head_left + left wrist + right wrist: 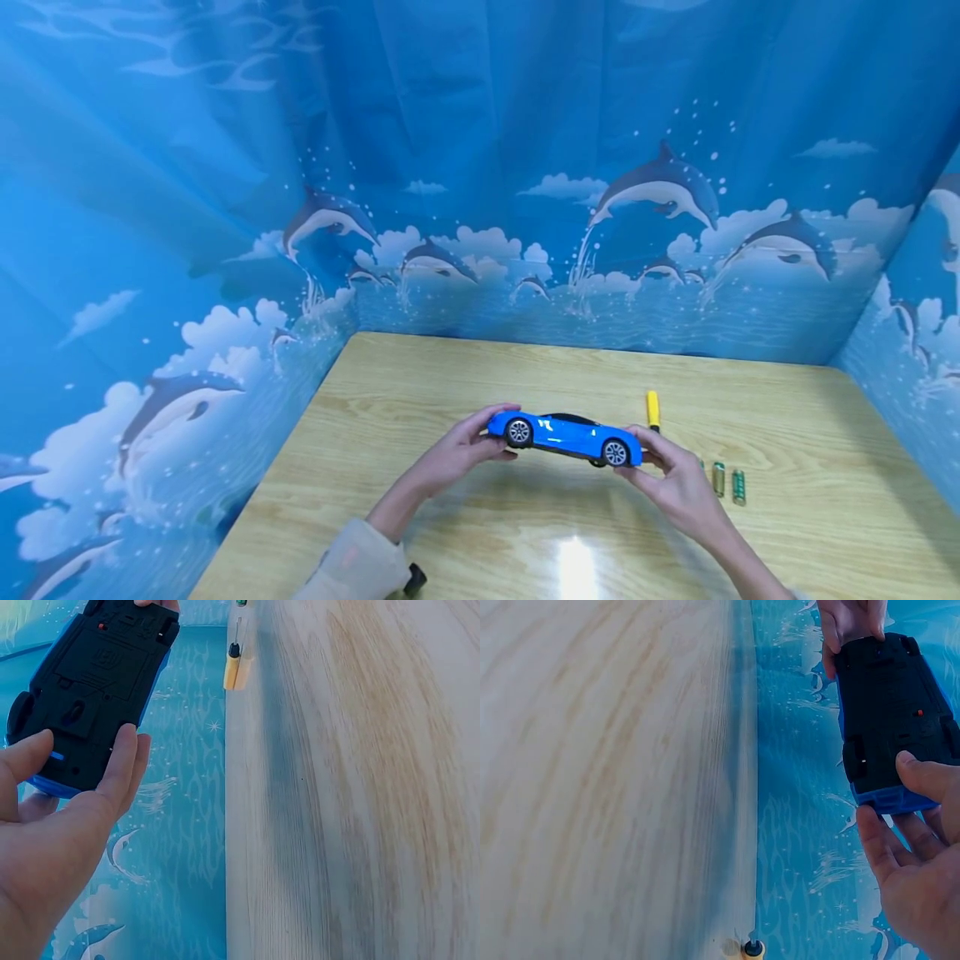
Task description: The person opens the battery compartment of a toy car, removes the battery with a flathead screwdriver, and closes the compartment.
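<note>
Held above the table between both hands is a blue toy car (566, 435), side on, its right end a little lower in the head view. My left hand (461, 450) grips one end, thumb on the underside in the left wrist view. The other end is pinched by my right hand (678, 483), its thumb pressing the black underside (892, 697) in the right wrist view. That underside (105, 667) shows a small red part and a panel in the left wrist view. The roof is mostly hidden from the wrist cameras.
A yellow-handled screwdriver (653, 408) lies on the wooden table (420, 367) behind the right hand. Green and gold batteries (739, 487) lie to the right of that hand. A black object (414, 579) is by the left sleeve. Dolphin-print curtains (480, 167) surround the table.
</note>
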Demonstrator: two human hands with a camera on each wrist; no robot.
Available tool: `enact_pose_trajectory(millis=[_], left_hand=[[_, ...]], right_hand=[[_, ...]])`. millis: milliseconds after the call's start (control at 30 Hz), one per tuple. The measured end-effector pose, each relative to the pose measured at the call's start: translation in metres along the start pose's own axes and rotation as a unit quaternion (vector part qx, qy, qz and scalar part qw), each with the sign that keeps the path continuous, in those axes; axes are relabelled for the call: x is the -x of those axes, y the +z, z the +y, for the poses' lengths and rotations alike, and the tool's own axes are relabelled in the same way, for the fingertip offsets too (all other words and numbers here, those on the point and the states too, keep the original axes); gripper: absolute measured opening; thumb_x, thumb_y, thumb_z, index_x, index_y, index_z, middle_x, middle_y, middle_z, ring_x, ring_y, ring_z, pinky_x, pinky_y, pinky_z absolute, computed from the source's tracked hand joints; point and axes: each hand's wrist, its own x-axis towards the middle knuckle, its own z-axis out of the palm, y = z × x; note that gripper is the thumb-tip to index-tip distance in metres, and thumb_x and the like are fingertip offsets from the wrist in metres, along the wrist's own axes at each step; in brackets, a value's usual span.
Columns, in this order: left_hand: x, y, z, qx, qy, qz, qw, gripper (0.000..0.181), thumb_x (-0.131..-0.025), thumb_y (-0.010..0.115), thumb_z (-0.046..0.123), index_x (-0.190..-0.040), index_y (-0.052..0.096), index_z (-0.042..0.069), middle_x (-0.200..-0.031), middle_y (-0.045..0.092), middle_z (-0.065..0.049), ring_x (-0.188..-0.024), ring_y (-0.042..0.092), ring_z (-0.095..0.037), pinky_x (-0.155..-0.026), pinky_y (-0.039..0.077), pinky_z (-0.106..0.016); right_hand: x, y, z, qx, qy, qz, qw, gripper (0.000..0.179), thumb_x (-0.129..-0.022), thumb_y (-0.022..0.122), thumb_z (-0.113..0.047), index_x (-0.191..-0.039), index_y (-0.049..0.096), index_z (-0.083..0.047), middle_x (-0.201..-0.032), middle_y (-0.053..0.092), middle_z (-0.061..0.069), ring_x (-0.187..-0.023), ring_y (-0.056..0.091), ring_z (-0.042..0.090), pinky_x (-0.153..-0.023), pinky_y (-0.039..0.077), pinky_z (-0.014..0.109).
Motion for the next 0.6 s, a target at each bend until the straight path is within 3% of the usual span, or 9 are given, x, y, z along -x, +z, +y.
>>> enact_pose_trajectory(millis=[233, 367, 600], left_hand=[[0.0009, 0.0011, 0.0026, -0.007, -0.010, -0.007, 0.9999, 0.062, -0.103, 0.061, 0.010, -0.160, 0.036, 0.012, -0.157, 0.038, -0.022, -0.134, 0.054, -0.037, -0.108, 0.052, -0.042], [0.0010, 0.0009, 0.0023, -0.006, -0.012, -0.010, 0.9999, 0.058, -0.107, 0.056, 0.019, -0.161, 0.034, 0.012, -0.157, 0.038, -0.022, -0.131, 0.054, -0.045, -0.110, 0.050, -0.045], [0.0007, 0.0024, 0.0029, 0.001, -0.024, 0.005, 0.9997, 0.050, -0.112, 0.043, 0.027, -0.160, 0.037, 0.012, -0.153, 0.042, -0.019, -0.129, 0.055, -0.042, -0.108, 0.052, -0.045]], right_hand=[[0.0007, 0.0005, 0.0005, 0.002, 0.005, 0.009, 0.9999, 0.046, -0.080, 0.083, 0.007, -0.122, 0.070, -0.007, -0.117, 0.073, 0.009, -0.104, 0.066, 0.001, -0.089, 0.058, 0.018], [0.0009, 0.0006, 0.0021, 0.003, 0.007, 0.009, 0.9999, 0.047, -0.080, 0.083, 0.007, -0.123, 0.071, -0.007, -0.118, 0.072, 0.009, -0.104, 0.066, 0.002, -0.089, 0.058, 0.019], [0.0010, 0.0005, 0.0044, 0.010, 0.014, 0.005, 0.9998, 0.048, -0.079, 0.084, 0.007, -0.122, 0.071, -0.011, -0.120, 0.072, 0.006, -0.106, 0.066, 0.004, -0.090, 0.058, 0.019]])
